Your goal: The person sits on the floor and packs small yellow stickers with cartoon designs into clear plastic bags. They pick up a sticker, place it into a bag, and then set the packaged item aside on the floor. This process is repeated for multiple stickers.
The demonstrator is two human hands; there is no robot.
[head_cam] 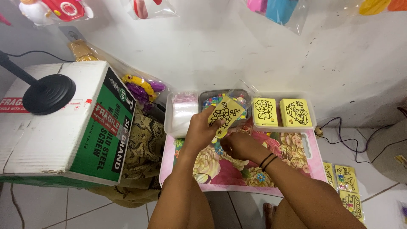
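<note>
My left hand (200,129) holds a yellow card (226,114) with a black flower outline, partly inside a clear plastic sleeve (242,91). My right hand (238,144), with black bands on the wrist, touches the lower edge of the card and sleeve. Both hands hover over a pink flowered lap table (296,163). Behind them stand three clear trays: one with a stack of clear sleeves (183,111), one with small coloured pieces (210,101), and one with two piles of yellow outline cards (282,113).
A large cardboard box (63,123) with a black stand base (48,94) on it sits to the left, over patterned cloth (142,144). Bagged toys (142,87) lean against the white wall. Packed yellow cards (345,186) and a black cable (352,140) lie on the tiled floor at right.
</note>
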